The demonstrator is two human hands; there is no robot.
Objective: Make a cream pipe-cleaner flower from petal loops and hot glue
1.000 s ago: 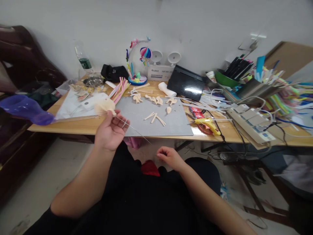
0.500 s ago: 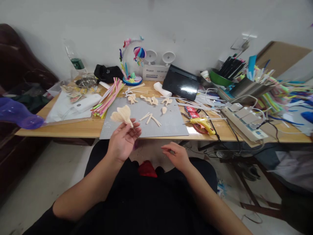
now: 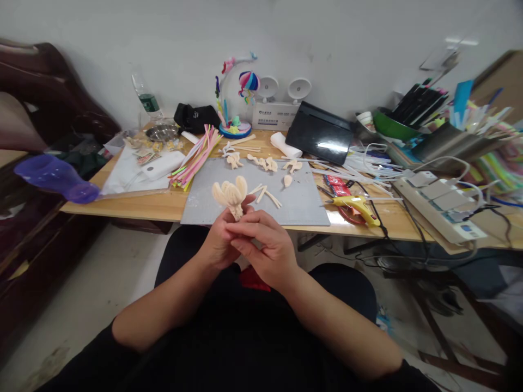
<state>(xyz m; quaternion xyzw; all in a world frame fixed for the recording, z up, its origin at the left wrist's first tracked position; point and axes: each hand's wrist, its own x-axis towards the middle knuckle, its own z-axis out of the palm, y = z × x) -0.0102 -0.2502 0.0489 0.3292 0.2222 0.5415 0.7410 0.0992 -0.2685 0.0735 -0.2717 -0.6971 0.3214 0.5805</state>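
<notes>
A cream-coloured flower with several rounded petals stands upright just above my hands, over the near edge of the grey cutting mat. My left hand is closed round its lower end. Against it my right hand is closed too, its fingertips pinching at the base of the flower; the stem there is hidden by the fingers. On the mat beyond lie short cream sticks, a single loose petal and several curled cream pieces.
Right of the mat lies a yellow glue gun, near a white power strip with cables. A bundle of coloured pipe cleaners lies to the left. Behind are a black tablet-like panel and a decorated stand.
My right hand has come up from beside the table edge to meet my left hand at the flower's base. The flower has turned more upright, and the view has shifted left.
</notes>
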